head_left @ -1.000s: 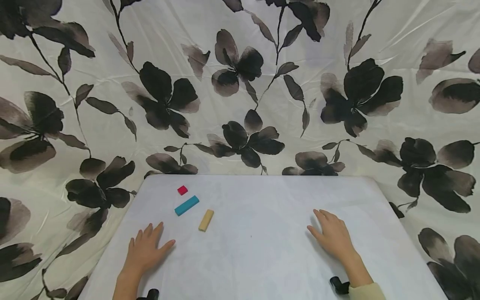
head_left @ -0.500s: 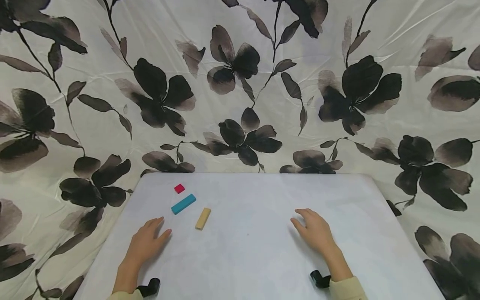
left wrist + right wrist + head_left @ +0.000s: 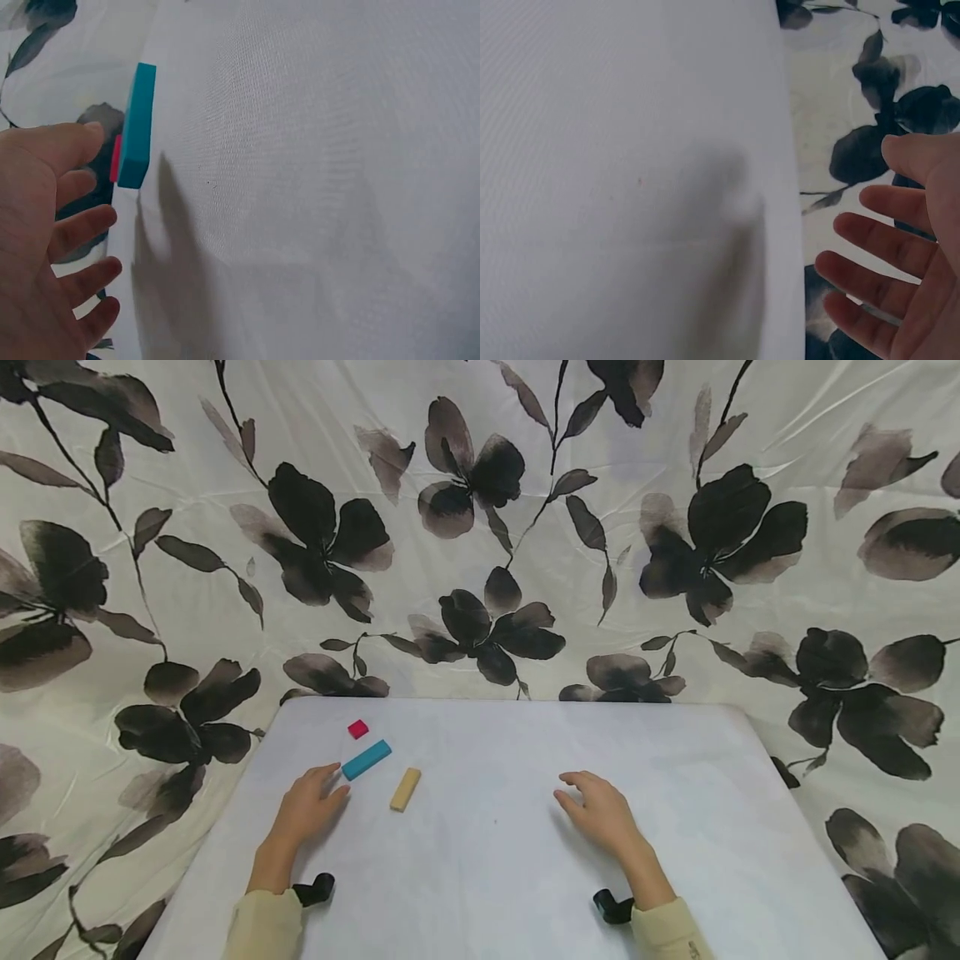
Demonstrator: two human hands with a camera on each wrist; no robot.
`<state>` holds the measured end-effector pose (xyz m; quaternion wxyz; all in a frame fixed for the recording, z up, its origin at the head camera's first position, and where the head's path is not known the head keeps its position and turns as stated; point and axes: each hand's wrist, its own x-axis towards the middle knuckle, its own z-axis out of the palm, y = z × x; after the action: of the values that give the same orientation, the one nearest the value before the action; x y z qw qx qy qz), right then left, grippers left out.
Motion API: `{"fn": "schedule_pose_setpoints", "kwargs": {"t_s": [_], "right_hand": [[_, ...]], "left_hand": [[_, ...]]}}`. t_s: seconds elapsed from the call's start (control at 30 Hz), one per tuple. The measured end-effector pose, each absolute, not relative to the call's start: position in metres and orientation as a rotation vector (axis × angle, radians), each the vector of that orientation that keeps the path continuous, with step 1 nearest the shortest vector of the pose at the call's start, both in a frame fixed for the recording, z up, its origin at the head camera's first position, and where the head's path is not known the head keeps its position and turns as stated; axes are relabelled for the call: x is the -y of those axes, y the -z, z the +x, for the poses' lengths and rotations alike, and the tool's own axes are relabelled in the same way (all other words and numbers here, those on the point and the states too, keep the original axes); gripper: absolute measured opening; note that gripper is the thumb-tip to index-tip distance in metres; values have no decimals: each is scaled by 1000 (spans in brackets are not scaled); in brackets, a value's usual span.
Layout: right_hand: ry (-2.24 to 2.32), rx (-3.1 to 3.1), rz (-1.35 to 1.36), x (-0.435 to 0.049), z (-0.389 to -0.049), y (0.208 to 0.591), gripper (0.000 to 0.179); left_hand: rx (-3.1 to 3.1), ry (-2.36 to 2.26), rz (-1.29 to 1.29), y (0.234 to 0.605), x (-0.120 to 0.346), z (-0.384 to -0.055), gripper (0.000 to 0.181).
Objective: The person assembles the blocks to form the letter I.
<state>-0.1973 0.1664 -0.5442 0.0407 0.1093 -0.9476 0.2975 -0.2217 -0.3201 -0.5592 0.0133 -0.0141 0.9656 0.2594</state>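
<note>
In the head view my left hand [image 3: 309,806] hovers at the left of the white table, fingertips beside the near end of a blue rectangular block [image 3: 367,760]. It holds nothing; thumb and fingers are spread apart in the left wrist view. Just beyond the blue block lies a small red block [image 3: 357,729], partly hidden behind it in the left wrist view. A yellow rectangular block [image 3: 405,790] lies to the right of that hand. My right hand [image 3: 597,812], its fingers relaxed and holding nothing, is over the table right of the middle.
The white table [image 3: 480,877] has its far edge against a floral cloth [image 3: 480,527] that hangs behind and shows at both sides. A dark wrist camera [image 3: 313,890] sits at the left wrist, another camera [image 3: 612,907] at the right.
My left hand has moved forward and slightly right, up to the blue block. My right hand has moved left, toward the middle. The blocks keep their places on the table; the view shifted slightly.
</note>
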Motion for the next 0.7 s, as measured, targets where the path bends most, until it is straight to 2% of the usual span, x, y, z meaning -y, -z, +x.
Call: {"fn": "schedule_pose_setpoints", "kwargs": {"t_s": [0.5, 0.7], "right_hand": [[-1000, 2892, 490, -152, -209, 537, 35], [-998, 2897, 473, -154, -211, 535, 34]], "left_hand": [[-3053, -841, -61, 571, 314, -234, 55], [-3087, -806, -21, 571, 307, -234, 54]]}}
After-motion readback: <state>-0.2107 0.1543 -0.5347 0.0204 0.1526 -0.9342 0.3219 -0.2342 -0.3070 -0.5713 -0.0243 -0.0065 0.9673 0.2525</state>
